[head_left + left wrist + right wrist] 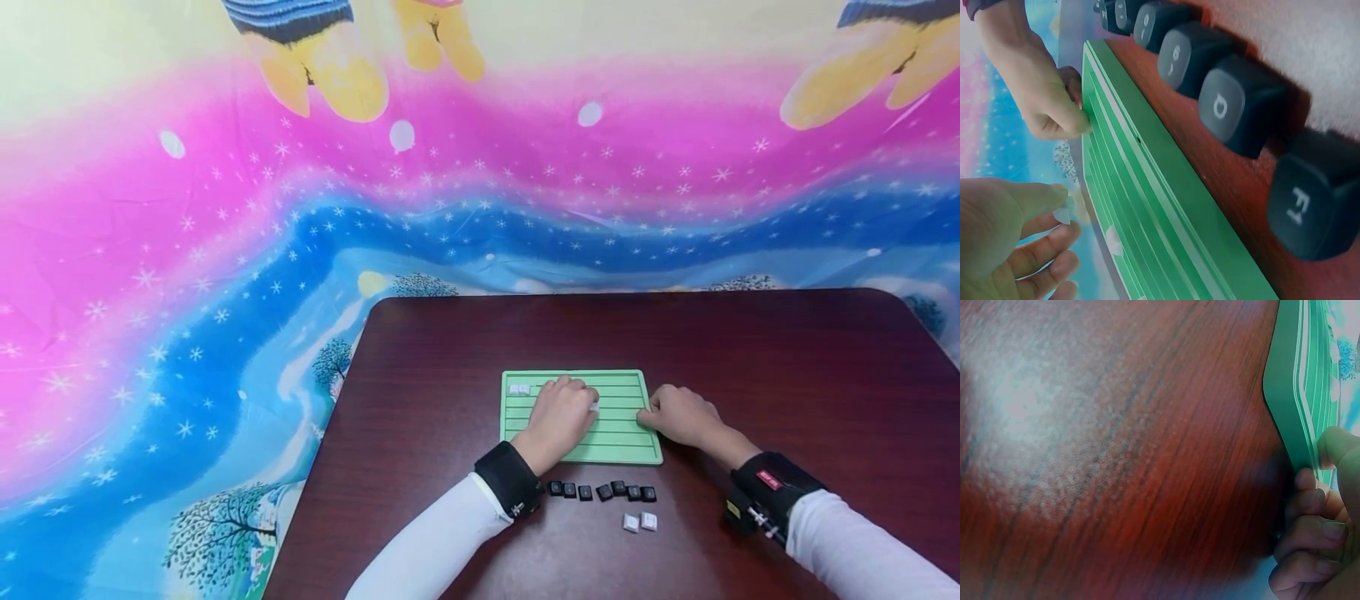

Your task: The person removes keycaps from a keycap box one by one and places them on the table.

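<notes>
Two hands on green tray (622, 446): left hand (561, 417) pinches white keycap (1065, 211), right hand (678, 415) grips edge.

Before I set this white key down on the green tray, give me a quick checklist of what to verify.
1. White key pinched in the left hand: ok, thumb and finger hold it over the tray.
2. Green tray steadied: ok, the right hand holds its right edge.
3. Tray flat on the table: ok.
4. Slots beside the white keys already in the top row: cannot tell, the left hand covers them.
5. Spare keys within reach: ok, black keys in a row and two white keys lie in front of the tray.
</notes>
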`<action>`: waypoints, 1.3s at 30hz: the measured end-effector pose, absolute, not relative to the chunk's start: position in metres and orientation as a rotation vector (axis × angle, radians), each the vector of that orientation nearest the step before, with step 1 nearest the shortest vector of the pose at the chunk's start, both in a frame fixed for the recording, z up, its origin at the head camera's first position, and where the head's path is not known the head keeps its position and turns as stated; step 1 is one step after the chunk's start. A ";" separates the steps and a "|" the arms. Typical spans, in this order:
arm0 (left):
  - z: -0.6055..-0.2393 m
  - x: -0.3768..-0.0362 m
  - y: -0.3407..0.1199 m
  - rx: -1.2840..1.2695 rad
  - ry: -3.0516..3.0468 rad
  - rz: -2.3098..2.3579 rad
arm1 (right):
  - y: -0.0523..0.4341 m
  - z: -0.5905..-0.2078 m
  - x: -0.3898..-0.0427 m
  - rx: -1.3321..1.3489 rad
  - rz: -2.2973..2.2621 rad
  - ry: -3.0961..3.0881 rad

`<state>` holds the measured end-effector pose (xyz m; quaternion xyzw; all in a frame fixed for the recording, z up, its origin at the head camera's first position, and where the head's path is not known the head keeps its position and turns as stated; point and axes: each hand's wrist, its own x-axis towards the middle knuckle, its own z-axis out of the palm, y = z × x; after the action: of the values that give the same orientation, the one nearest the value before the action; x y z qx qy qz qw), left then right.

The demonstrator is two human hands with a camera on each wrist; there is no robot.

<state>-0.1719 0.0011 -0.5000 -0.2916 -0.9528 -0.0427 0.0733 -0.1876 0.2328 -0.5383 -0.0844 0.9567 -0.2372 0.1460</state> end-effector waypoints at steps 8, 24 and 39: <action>-0.497 -0.163 -0.001 -0.891 -2.844 -0.143 | 0.233 -0.535 -0.186 -0.231 -0.671 2.751; -0.493 -0.145 -0.005 -0.928 -2.828 -0.158 | 0.231 -0.536 -0.184 -0.217 -0.670 2.772; -0.493 -0.131 -0.007 -0.972 -2.801 -0.167 | 0.229 -0.533 -0.184 -0.215 -0.677 2.771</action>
<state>-0.1313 -0.0067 -0.4933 -0.3263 -0.9397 -0.0559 0.0858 -0.1839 0.2295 -0.5327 -0.0744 0.9591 -0.2345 0.1399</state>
